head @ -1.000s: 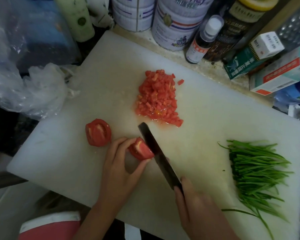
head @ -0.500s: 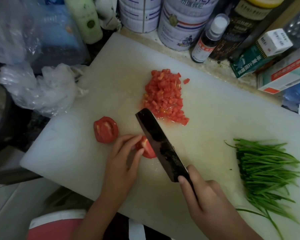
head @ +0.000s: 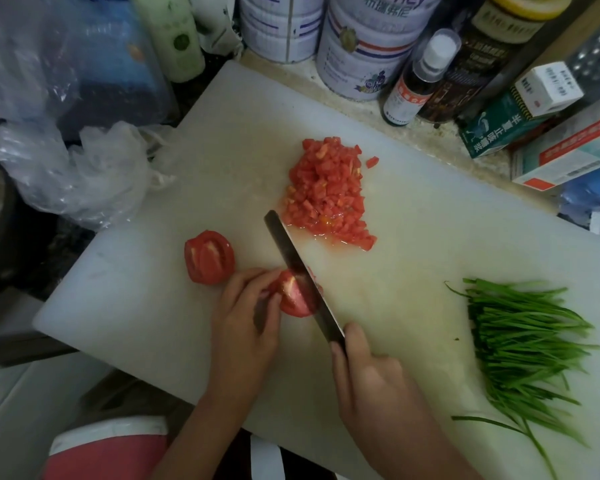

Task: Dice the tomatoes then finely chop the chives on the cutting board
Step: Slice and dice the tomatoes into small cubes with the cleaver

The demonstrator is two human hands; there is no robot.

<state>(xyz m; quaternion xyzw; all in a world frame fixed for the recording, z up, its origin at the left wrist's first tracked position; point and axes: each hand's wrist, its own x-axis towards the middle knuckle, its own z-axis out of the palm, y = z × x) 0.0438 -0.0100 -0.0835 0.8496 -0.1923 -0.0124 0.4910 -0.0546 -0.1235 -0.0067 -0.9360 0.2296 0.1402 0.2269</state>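
Centre frame: left hand (head: 246,323) pinches the tomato piece (head: 291,301), right hand (head: 368,382) grips the knife (head: 291,254); thin, even slices would dice best.

Quick count: one board (head: 430,237), one knife (head: 291,258), two tomato chunks (head: 208,258) (head: 293,297), one diced pile (head: 326,192), one chive bunch (head: 520,344), two tins (head: 281,26) (head: 364,50), three boxes (head: 499,133) (head: 548,88) (head: 568,150), two hands (head: 246,320) (head: 368,382).

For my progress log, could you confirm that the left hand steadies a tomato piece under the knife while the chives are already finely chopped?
Not quite: the head view shows the long green chives still uncut on the white cutting board. The left hand does steady the red tomato piece under the dark knife.
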